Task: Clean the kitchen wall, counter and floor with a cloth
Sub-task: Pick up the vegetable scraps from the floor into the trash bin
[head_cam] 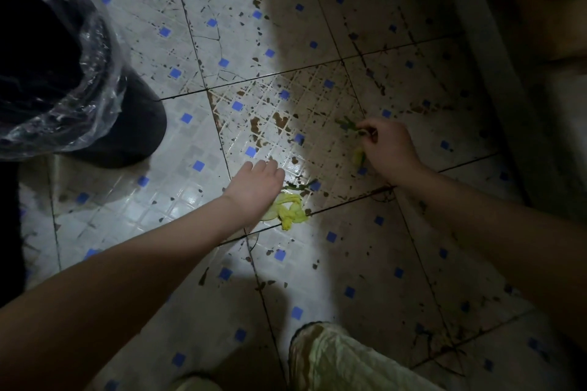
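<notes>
The tiled kitchen floor [203,124] is white with small blue squares and covered in dark brown stains. A crumpled yellow scrap [290,211], like a wilted vegetable leaf, lies on it with a green stem [300,186] beside it. My left hand [257,187] reaches down over that scrap, fingers together, touching its left edge; the grip is hidden. My right hand [389,149] is closed on green stem pieces [347,124] and a yellow bit [359,156]. No cloth is clearly visible.
A dark bin [95,51] lined with clear plastic stands at the left. A pale crumpled bag or fabric [336,359] sits at the bottom edge. A dark cabinet or wall base [495,51] runs along the right.
</notes>
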The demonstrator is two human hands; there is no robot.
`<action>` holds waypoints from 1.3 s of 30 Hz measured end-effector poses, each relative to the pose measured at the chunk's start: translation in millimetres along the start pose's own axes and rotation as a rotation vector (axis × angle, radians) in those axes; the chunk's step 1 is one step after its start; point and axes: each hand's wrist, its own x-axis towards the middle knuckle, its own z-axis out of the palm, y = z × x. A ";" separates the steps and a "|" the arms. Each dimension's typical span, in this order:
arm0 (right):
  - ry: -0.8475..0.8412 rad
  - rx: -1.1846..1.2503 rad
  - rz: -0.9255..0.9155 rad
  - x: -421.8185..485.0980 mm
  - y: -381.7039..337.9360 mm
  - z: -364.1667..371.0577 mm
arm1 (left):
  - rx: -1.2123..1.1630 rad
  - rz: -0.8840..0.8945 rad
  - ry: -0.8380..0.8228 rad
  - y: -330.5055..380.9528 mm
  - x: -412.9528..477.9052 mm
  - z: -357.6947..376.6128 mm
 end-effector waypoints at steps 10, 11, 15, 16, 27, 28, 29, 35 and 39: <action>0.061 0.049 0.084 -4.8 13.2 -9.3 | -0.163 0.159 -0.007 16.6 10.4 2.1; 0.059 0.050 0.088 -5.6 14.3 -9.7 | -0.158 0.180 -0.030 16.4 10.4 2.0; 0.035 0.040 0.094 -7.4 15.8 -9.8 | -0.127 0.222 -0.006 15.8 11.1 5.2; 0.029 0.039 0.094 -7.5 15.8 -9.5 | -0.129 0.224 0.003 16.3 11.6 5.9; 0.002 -0.020 0.076 -8.8 15.5 -7.4 | -0.262 0.196 0.024 20.4 12.3 27.0; -0.003 -0.022 0.074 -9.2 14.8 -7.4 | -0.256 0.187 0.025 20.3 13.1 30.3; -0.007 -0.026 0.070 -9.5 14.1 -7.1 | -0.254 0.177 0.025 20.1 13.3 31.4; -0.025 -0.044 0.055 -8.8 11.9 -4.4 | -0.373 0.081 0.042 6.6 11.7 19.7; -0.035 -0.036 0.040 -7.5 6.9 -3.0 | -0.479 0.002 0.037 -11.7 8.3 15.7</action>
